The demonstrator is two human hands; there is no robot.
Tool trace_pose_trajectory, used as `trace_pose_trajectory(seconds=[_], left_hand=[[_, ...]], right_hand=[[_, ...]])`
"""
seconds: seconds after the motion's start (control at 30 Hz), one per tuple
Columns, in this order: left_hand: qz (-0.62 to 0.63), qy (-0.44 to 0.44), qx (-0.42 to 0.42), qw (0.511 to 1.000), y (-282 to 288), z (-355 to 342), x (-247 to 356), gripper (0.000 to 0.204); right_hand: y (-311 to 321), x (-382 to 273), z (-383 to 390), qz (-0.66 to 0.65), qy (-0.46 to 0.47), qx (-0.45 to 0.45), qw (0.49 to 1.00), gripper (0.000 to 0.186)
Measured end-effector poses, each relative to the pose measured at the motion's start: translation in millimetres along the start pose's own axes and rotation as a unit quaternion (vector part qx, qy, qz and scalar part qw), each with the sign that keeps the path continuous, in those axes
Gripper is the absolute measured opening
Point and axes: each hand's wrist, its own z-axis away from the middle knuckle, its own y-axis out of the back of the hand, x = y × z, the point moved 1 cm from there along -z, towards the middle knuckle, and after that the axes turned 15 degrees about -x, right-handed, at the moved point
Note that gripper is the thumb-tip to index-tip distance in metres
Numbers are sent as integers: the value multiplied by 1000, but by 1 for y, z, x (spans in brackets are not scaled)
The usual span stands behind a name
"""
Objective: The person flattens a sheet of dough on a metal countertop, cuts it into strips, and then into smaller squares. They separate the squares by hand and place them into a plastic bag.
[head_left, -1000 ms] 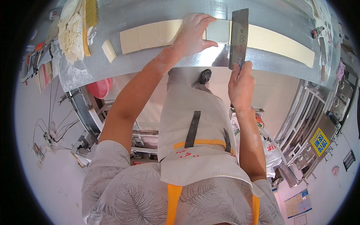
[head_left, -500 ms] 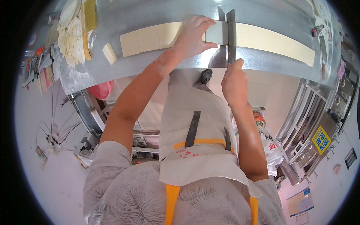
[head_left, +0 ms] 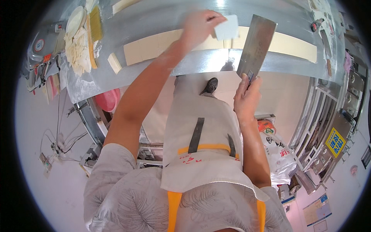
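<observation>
My left hand, slightly blurred, pinches a pale rectangular plate by its left side, above the dough strip. To its right, my right hand is wrapped round the handle of a broad cleaver. The cleaver's blade slants up and partly hides the strip. A long, flat strip of pale yellow dough lies across the metal table; its right part runs on past the cleaver. Faint cut lines cross the left part. My left hand and the plate cover some of the middle.
A small dough offcut lies left of the strip. Beyond it are a long brush and a heap of dough scraps. A narrow knife rests at the right. Under the table's near edge sits a pink basin.
My left hand has raised the plate off the strip. My right hand has lifted the cleaver from beside the plate and moved it right, turning its broad side into view.
</observation>
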Motion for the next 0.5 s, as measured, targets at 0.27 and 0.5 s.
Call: trace_pose_trajectory(seconds=[0.27,0.5], left_hand=[[-267,-137,45,953,-57,-8,-25,63],[-259,-163,-35,951,-66,22,-20,88]], right_hand=[[24,32,14,-3,-9,2,1000,22],[30,48,15,-2,-24,-21,999,25]])
